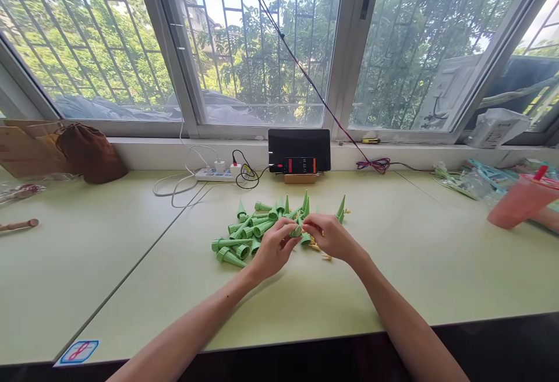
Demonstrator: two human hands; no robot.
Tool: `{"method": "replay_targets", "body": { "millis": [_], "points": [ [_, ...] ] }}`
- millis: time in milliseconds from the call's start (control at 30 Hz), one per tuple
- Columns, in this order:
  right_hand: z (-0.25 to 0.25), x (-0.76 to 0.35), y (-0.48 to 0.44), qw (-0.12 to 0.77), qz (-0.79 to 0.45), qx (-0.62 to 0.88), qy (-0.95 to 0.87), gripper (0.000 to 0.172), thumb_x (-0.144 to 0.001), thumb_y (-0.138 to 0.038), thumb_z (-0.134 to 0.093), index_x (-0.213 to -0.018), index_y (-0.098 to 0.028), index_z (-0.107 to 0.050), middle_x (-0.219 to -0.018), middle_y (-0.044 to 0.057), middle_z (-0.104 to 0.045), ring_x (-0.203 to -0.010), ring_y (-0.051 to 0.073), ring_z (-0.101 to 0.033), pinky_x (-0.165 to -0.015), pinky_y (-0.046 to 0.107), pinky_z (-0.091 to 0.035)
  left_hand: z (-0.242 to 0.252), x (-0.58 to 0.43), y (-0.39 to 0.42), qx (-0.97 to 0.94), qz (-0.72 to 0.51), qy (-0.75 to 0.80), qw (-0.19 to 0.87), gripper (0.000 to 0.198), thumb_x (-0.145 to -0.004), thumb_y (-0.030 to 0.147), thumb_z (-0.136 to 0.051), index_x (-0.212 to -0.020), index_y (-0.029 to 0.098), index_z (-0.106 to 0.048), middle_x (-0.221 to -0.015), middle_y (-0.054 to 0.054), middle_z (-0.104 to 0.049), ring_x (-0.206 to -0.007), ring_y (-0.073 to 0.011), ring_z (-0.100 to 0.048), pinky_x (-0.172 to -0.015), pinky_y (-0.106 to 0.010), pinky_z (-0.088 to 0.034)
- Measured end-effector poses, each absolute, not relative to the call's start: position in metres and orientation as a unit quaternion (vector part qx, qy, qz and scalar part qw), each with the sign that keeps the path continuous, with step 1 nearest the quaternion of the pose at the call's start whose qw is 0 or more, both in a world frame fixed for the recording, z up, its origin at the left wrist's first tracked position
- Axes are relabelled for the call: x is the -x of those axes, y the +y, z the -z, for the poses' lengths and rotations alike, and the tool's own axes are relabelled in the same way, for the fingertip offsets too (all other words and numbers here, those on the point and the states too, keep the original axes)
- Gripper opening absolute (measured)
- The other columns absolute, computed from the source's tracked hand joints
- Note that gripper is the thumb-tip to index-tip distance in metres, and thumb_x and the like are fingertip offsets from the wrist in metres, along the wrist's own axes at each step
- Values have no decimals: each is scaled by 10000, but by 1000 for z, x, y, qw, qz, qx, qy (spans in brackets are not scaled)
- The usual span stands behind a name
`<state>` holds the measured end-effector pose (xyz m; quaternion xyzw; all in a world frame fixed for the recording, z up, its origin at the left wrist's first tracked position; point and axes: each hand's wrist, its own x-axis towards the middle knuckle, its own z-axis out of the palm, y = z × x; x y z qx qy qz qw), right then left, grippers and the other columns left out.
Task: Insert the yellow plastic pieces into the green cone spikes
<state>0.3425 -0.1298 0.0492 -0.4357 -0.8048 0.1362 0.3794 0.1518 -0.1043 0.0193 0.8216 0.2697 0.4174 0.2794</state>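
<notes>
My left hand [276, 247] is closed around a green plastic plant-watering spike [296, 231], above the right part of a heap of similar spikes. Close against it, my right hand [331, 236] has its fingertips pinched together at the held piece; whatever they grip is too small or hidden to make out. The heap of green spikes [255, 227] lies to the left and behind my left hand, some on their sides with hollow ends showing. Several spikes stand point up, one of them a green spike [341, 207] beyond my right hand. Small yellow pieces [326, 257] lie scattered beneath my right hand.
At the back, a phone [300, 165] showing a timer leans before a dark tablet [299, 137]. A power strip [216, 173] with cables sits left of them. A brown drawstring bag [91, 154] stands far left, a pink cup [522, 200] far right.
</notes>
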Motion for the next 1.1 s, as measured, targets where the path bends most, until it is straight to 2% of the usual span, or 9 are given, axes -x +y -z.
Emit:
{"method": "replay_targets", "body": {
  "millis": [200,400,500,567,667,800,933,1100],
  "points": [
    [-49,-343,-130,363,-166,449,-799,186,-976,-263,-436,-836,-207,-544,-619,-40,-539,-538,112,-426,-586,233,-338,-16,-151,-104,-839,-413,250,249,152,-941,233,-502,-1025,186,-619,-1052,-83,-553,-583,-63,-464,-502,-191,-413],
    [-51,-343,-131,365,-195,462,-785,76,-955,-265,-463,-917,-215,-505,-525,-91,-430,-474,98,-354,-543,219,-294,-17,-152,-105,-843,-417,237,246,162,-939,212,-506,-1053,188,-619,-1036,-80,-565,-605,-71,-474,-507,-191,-402],
    [-50,-343,-130,363,-184,462,-788,118,-958,-272,-455,-869,-214,-509,-534,-86,-426,-482,99,-347,-547,220,-296,-18,-153,-106,-839,-415,248,251,128,-933,208,-503,-1008,182,-604,-1037,-76,-561,-611,-74,-471,-513,-192,-406],
    [-49,-343,-129,362,-171,463,-791,164,-965,-276,-444,-831,-212,-514,-546,-79,-434,-493,100,-344,-558,224,-305,-18,-154,-107,-832,-412,262,265,88,-925,217,-507,-905,167,-577,-990,-62,-546,-612,-76,-471,-509,-191,-409],
    [-48,-343,-129,363,-162,462,-793,192,-975,-289,-438,-828,-208,-530,-572,-66,-464,-515,102,-363,-570,229,-319,-19,-156,-107,-809,-415,291,297,118,-927,248,-491,-862,163,-542,-871,-23,-493,-565,-71,-469,-478,-190,-402],
    [-47,-344,-129,364,-168,446,-800,105,-947,-282,-506,-944,-202,-573,-630,-43,-527,-553,112,-420,-572,231,-350,-22,-157,-106,-765,-425,320,362,146,-918,309,-512,-900,167,-541,-732,18,-486,-504,-76,-484,-452,-190,-407],
    [-46,-344,-127,370,-168,430,-806,99,-928,-233,-539,-1000,-190,-593,-772,9,-608,-646,130,-508,-616,238,-392,-27,-156,-107,-724,-419,328,439,212,-904,377,-544,-933,167,-538,-544,72,-428,-406,-75,-436,-397,-180,-362],
    [-47,-344,-126,362,-149,428,-815,117,-952,-208,-499,-889,-188,-596,-802,26,-622,-716,148,-532,-673,257,-391,-27,-155,-108,-732,-418,326,427,215,-899,374,-556,-916,159,-553,-564,63,-442,-402,-66,-429,-381,-178,-348]
  ]
}}
